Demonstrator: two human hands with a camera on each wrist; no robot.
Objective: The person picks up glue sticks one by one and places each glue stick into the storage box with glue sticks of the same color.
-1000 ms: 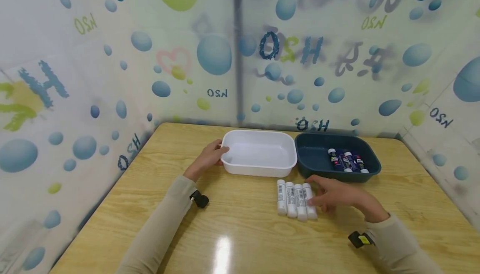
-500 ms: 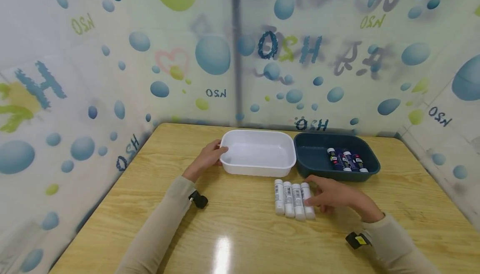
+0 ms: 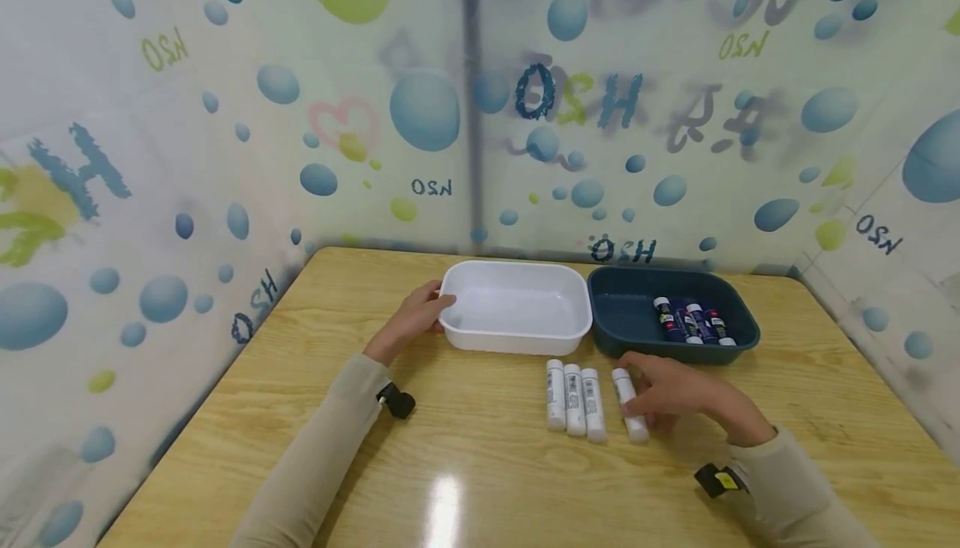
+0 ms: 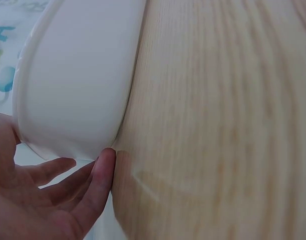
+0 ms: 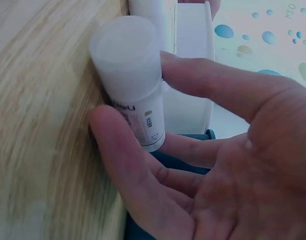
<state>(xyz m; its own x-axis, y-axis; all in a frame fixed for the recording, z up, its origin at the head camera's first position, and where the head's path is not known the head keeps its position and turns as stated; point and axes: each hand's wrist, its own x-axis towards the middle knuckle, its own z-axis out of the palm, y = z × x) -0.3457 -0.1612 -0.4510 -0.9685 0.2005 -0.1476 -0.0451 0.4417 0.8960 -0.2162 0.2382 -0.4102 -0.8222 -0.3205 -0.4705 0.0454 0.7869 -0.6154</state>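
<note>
In the head view my left hand (image 3: 412,320) holds the left end of a white plastic tray (image 3: 517,343), thumb at the rim and fingers against its outer wall, also seen in the left wrist view. My right hand (image 3: 678,394) pinches a white glue stick (image 3: 630,410) that lies on the table. The right wrist view shows the thumb and fingers on either side of this glue stick (image 5: 128,65), which has a printed label. To its left, three more white glue sticks (image 3: 574,400) lie side by side, apart from it.
A dark blue tray (image 3: 626,327) stands against the white tray's right side, with several small dark tubes with white caps (image 3: 693,323) in its right half. Behind the wooden table (image 3: 375,481) hangs a patterned wall covering (image 3: 427,223).
My right hand has slid one glue stick to the right, opening a gap between it and the other three. The left hand and both trays stay in place.
</note>
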